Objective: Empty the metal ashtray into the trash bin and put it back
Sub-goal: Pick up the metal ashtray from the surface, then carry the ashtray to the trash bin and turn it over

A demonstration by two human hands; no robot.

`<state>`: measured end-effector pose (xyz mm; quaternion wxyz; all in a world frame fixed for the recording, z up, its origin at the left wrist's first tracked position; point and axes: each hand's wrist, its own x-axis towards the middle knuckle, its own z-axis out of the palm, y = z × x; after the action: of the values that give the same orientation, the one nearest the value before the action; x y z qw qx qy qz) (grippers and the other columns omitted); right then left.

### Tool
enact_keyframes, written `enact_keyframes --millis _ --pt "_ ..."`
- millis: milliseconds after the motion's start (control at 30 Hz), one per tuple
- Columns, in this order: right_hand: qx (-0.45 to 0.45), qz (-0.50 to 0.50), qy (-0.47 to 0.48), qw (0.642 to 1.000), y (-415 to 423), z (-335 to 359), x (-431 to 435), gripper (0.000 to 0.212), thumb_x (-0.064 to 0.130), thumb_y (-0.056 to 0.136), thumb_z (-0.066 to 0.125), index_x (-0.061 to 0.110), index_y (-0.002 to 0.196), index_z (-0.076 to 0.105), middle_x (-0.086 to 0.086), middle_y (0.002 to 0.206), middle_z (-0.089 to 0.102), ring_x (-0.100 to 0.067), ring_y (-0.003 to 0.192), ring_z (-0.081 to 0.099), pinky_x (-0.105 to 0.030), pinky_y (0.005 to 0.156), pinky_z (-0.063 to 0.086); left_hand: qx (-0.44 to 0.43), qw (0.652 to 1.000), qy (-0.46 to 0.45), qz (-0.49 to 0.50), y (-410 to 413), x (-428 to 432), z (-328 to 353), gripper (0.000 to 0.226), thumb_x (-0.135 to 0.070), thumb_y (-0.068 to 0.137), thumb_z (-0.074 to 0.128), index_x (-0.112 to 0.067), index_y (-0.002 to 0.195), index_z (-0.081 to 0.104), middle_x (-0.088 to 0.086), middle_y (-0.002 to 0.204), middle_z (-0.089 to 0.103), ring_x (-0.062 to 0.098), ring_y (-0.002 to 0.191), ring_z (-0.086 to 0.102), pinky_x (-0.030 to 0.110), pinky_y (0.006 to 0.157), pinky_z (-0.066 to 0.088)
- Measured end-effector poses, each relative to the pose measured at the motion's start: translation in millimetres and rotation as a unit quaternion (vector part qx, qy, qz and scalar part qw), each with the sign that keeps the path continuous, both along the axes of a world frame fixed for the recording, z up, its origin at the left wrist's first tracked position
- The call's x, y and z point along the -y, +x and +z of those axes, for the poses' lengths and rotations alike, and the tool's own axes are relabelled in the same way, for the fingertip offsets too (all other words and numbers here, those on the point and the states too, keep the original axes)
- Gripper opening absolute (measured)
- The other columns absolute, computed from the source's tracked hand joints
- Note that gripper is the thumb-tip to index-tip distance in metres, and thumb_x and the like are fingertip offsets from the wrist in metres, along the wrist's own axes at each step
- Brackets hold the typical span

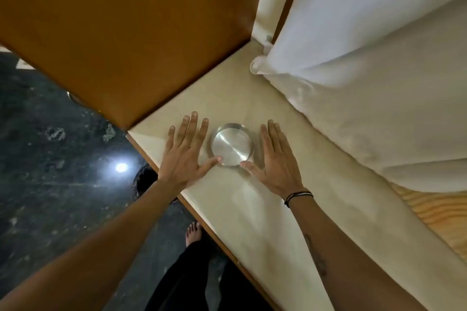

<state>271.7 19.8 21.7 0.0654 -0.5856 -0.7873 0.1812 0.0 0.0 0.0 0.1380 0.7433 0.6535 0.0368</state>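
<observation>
Round shiny metal ashtray sits upright on the cream counter; both hands, left and right, lie spread flat beside it, thumbs touching its rim, maybe to steady it.

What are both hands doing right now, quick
Left hand: open, flat on the table, thumb touching the ashtray, holding nothing.
Right hand: open, flat, thumb at the ashtray rim, holding nothing.
</observation>
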Motion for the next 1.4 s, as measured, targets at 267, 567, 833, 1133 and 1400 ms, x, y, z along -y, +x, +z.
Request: enact_keyframes --millis 267,567,833,1133,1400 --pt "-0.064 -0.004 -0.041 0.997 -17.6 -26.5 -2.4 0.130 0.084 0.082 0.072 0.014 0.173 0.013 -0.005 0.184 0.015 -0.019 0.171 0.012 -0.035 0.133 0.025 0.101 0.992 -0.029 -0.064 1.2 -10.6 -39.1 0.134 -0.102 0.084 0.028 -0.013 0.180 -0.002 0.004 0.190 -0.006 0.023 0.177 -0.006 0.049 0.144 0.003" --pt "-0.256 -0.127 -0.116 0.951 -34.7 -20.7 0.9 0.127 0.061 0.067 0.099 0.029 0.169 0.031 0.011 0.171 0.044 -0.010 0.158 0.043 -0.040 0.127 0.045 0.332 0.934 -0.129 0.026 3.6 -28.7 -15.6 0.129 -0.062 0.072 0.093 -0.027 0.177 0.027 0.000 0.182 0.037 0.022 0.170 0.032 0.042 0.141 0.028" --pt "-0.400 -0.162 -0.114 0.895 -51.8 17.9 16.2 0.116 0.020 0.068 0.104 0.024 0.165 0.041 0.018 0.161 0.054 0.000 0.152 0.048 -0.032 0.127 0.043 0.535 0.834 -0.116 0.069 -19.3 -21.6 28.3 0.112 0.007 0.060 0.103 -0.034 0.155 0.060 -0.022 0.147 0.074 0.004 0.146 0.065 0.023 0.120 0.054" --pt "-0.479 -0.089 -0.112 0.866 -94.1 76.2 62.7 0.117 0.026 0.067 0.099 0.014 0.166 0.040 0.011 0.168 0.051 -0.010 0.158 0.046 -0.047 0.129 0.043 0.600 0.794 -0.012 0.096 -63.8 49.7 82.3 0.113 -0.006 0.054 0.106 -0.021 0.155 0.056 -0.003 0.158 0.070 0.022 0.152 0.063 0.042 0.123 0.055" --pt "-0.486 0.025 -0.140 0.862 -136.8 80.6 97.9 0.117 0.032 0.067 0.099 0.010 0.165 0.040 0.000 0.169 0.050 -0.018 0.159 0.046 -0.052 0.125 0.047 0.601 0.782 0.063 0.151 -105.7 132.1 98.3 0.125 -0.001 0.052 0.103 -0.012 0.162 0.045 -0.006 0.156 0.071 0.026 0.150 0.064 0.044 0.122 0.056"
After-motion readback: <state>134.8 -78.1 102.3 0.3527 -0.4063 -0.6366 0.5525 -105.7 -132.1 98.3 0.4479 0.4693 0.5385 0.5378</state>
